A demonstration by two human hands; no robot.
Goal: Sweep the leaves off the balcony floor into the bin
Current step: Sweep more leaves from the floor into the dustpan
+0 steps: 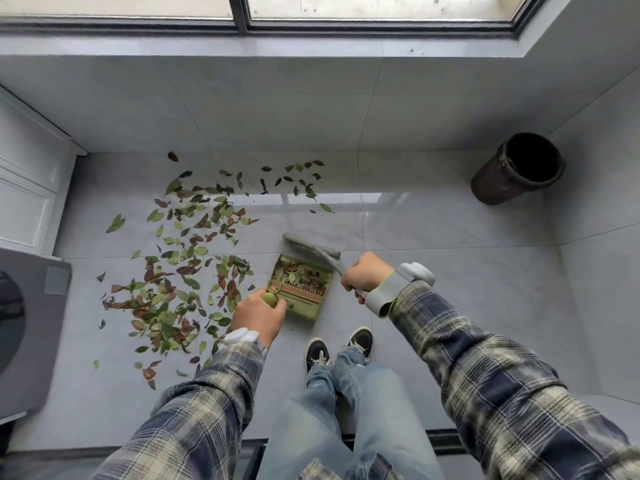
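Observation:
Green and brown leaves (pixel 180 271) lie scattered over the grey floor tiles, mostly left of centre. My left hand (pixel 258 311) grips the handle of a green dustpan (pixel 301 289), which stands on the floor and holds several leaves. My right hand (pixel 363 275) grips the grey handle of a broom. The broom's grey head (pixel 310 244) rests on the floor right at the far edge of the dustpan. A dark round bin (pixel 516 168) stands open at the right, near the wall.
A white cabinet (pixel 27 181) and a grey appliance (pixel 31 323) line the left side. A window sill (pixel 311 39) runs along the far wall. My feet in dark sneakers (pixel 339 348) stand just behind the dustpan. Bare tiles lie between the dustpan and the bin.

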